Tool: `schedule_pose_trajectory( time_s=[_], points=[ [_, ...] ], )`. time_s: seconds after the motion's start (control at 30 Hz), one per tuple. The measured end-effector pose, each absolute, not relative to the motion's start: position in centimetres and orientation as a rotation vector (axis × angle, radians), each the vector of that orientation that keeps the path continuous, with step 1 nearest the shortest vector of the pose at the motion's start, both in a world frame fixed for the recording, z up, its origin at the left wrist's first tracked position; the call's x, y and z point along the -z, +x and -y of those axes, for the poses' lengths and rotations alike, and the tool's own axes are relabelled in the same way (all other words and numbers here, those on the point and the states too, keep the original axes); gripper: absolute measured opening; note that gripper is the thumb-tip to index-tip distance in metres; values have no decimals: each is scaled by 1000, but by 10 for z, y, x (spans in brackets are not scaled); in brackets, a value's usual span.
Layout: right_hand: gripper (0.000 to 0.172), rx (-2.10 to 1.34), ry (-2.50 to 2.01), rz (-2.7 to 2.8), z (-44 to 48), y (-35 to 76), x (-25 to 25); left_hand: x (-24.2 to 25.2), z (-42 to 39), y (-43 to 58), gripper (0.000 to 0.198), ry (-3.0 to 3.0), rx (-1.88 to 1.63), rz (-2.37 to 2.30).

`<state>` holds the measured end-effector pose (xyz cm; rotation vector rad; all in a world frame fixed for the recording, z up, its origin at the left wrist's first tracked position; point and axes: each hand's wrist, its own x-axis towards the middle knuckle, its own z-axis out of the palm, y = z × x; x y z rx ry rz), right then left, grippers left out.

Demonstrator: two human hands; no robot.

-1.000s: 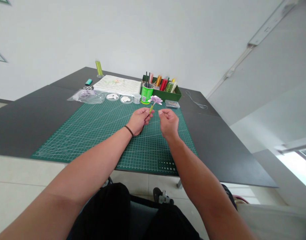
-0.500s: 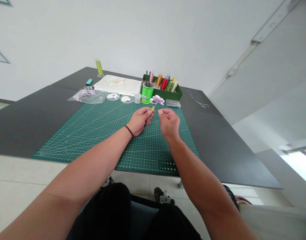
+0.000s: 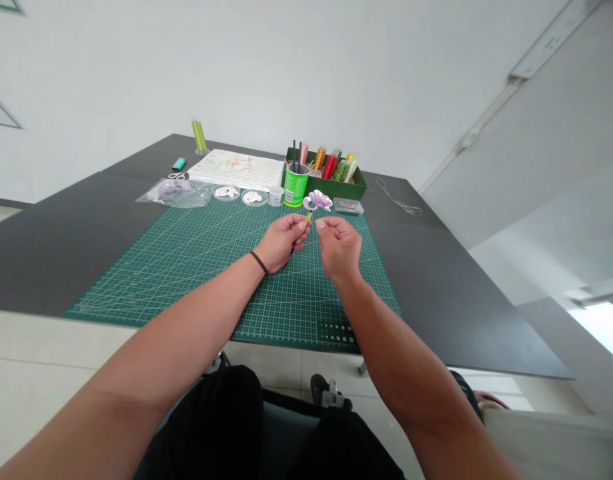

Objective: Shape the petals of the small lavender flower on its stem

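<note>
A lilac artificial flower point(image 3: 320, 200) with a short yellow-green stem tilts up and to the right above the cutting mat. My left hand point(image 3: 282, 241) is closed, pinching the stem between thumb and fingers. Just right of the stem, my right hand point(image 3: 339, 245) is closed with thumb and index fingertip pressed together. Whatever its fingertips hold, if anything, is too thin to make out. Both hands are over the green gridded cutting mat point(image 3: 196, 267).
Behind the mat stand a green can point(image 3: 295, 189) with sticks, a green box point(image 3: 353, 191) of glitter rolls, a white foam board point(image 3: 211, 171), two petal dishes point(image 3: 255, 198) and a clear case point(image 3: 348, 207). Scissors point(image 3: 178, 176) and a plastic bag point(image 3: 196, 195) lie left; wire point(image 3: 399, 201) lies right.
The flower has turned slightly and shifted a little to the right in my left hand. My right hand keeps its pinch in nearly the same place.
</note>
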<state>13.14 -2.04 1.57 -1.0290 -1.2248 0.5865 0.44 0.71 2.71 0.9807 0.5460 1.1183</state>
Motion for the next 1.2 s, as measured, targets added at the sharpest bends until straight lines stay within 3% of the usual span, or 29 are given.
schedule_pose_trajectory(
  time_s=[0.5,0.97,1.2],
  points=[
    [26,-556,-1032,1239,23,130,-18,-23,-5,2,18,1145,-1079,-564],
    [23,-438,-1070,1290,29,128,-24,-27,-3,4,6,1161,-1116,-571],
    [24,-423,-1083,1298,26,129,-19,-27,-4,3,14,1078,-1132,-534]
  ],
)
